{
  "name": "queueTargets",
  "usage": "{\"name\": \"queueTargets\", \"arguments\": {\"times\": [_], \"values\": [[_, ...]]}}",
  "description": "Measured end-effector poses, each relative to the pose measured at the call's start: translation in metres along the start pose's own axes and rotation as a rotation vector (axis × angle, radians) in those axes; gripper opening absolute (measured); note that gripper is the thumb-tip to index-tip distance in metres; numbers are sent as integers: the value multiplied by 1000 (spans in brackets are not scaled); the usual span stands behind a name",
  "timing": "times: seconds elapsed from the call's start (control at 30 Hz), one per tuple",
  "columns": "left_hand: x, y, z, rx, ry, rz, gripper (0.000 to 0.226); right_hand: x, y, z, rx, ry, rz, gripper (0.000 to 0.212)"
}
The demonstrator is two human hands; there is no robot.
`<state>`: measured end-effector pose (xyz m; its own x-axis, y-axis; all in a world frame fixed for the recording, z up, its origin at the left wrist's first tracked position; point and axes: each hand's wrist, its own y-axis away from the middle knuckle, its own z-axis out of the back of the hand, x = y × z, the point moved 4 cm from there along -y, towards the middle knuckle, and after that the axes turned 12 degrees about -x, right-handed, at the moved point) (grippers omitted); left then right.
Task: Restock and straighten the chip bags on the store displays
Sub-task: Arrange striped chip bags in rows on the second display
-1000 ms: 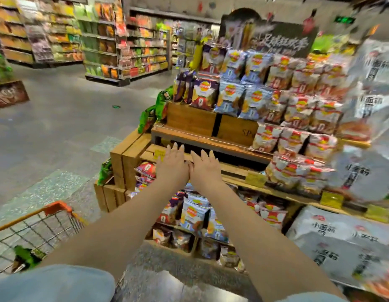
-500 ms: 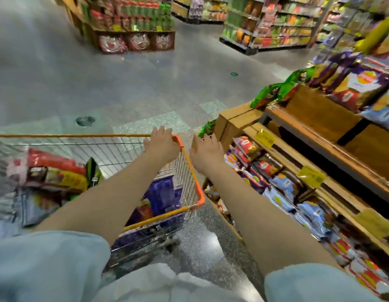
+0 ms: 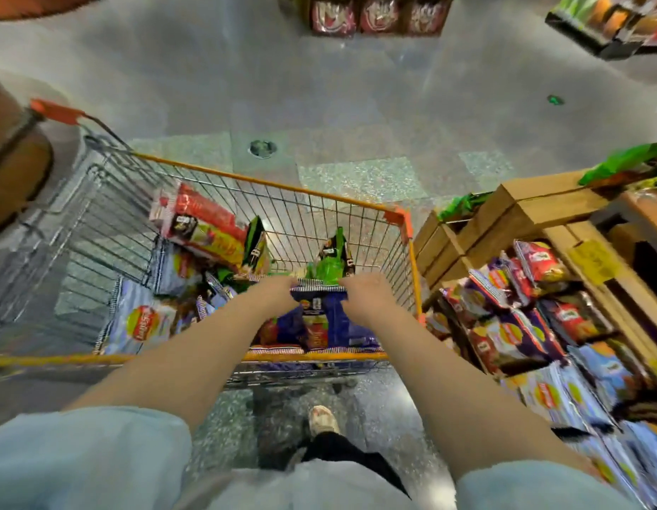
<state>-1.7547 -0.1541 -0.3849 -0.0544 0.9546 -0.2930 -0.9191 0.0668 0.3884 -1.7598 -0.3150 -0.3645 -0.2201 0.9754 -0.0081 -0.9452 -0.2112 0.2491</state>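
Both my hands reach down into a wire shopping cart (image 3: pixel 216 171) with an orange rim. My left hand (image 3: pixel 273 294) and my right hand (image 3: pixel 367 298) grip the top edge of a dark blue chip bag (image 3: pixel 319 311) standing in the cart. Around it lie more chip bags: a red bag (image 3: pixel 205 222), a light blue bag (image 3: pixel 143 322) and a green bag (image 3: pixel 329 266). To the right stands a wooden display (image 3: pixel 533 207) whose lower shelf holds several red, purple and light blue chip bags (image 3: pixel 511 325).
Grey tiled floor stretches beyond the cart. Red-packed stock (image 3: pixel 378 14) sits on a far display at the top, and another shelf (image 3: pixel 614 23) is at the top right. My shoe (image 3: pixel 321 419) shows below the cart. A brown object (image 3: pixel 14 167) is at the left edge.
My view swung from the wooden display down to the cart. Both hands moved from the display shelf, over the cart rim, into the cart and took hold of the dark blue bag.
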Motion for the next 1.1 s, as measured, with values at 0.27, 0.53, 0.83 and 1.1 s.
{"name": "queueTargets", "arguments": {"times": [0.27, 0.53, 0.83, 1.1], "values": [[-20, -11, -18, -177, -25, -18, 29, -25, -2, -24, -29, -3, -29, 38], [-23, -1, -20, -222, -55, -48, 29, -18, 2, -29, -24, 30, -83, 37], [19, 16, 8, -276, 1, 35, 46, 64, -13, 14, -248, -101, 177, 50], [97, 34, 43, -336, 16, 367, 25, 152, -48, 37, -240, -71, 450, 47]]}}
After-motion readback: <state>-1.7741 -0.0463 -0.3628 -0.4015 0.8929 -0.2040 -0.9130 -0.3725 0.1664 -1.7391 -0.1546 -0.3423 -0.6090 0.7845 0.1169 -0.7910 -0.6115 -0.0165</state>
